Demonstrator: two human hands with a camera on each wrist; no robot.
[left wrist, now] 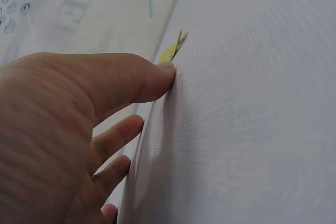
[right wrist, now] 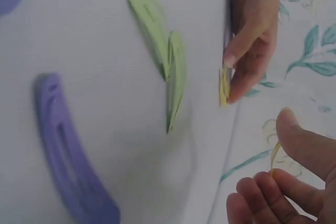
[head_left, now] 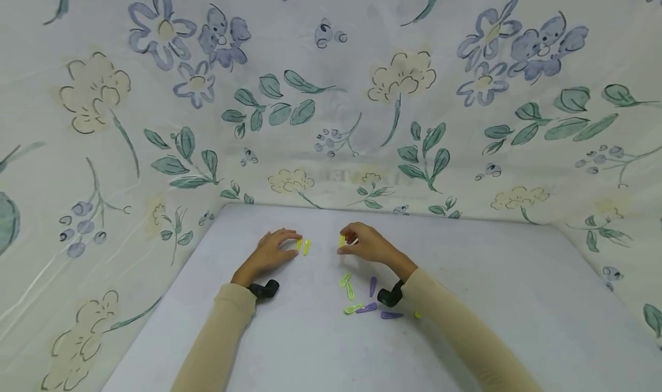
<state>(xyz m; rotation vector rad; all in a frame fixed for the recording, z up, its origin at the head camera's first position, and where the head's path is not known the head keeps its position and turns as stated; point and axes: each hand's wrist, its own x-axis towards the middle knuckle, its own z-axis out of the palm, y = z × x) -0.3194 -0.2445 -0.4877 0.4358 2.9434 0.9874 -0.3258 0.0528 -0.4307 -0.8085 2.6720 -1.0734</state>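
Head view: right hand [head_left: 368, 245] pinches 1 yellow clip [head_left: 342, 241]; left hand [head_left: 270, 252] is at 2 others [head_left: 307, 247], grip unclear; backdrop [head_left: 341, 122] lettering [left wrist: 76, 14] too faint to read.

1. Floral sheet [head_left: 248, 156], head view: faint lettering [head_left: 367, 176] low on it, too blurred for you to read.
2. Same sheet, left wrist view: you can make out a pale, tilted "E" [left wrist: 70, 18]; neighbouring characters illegible.
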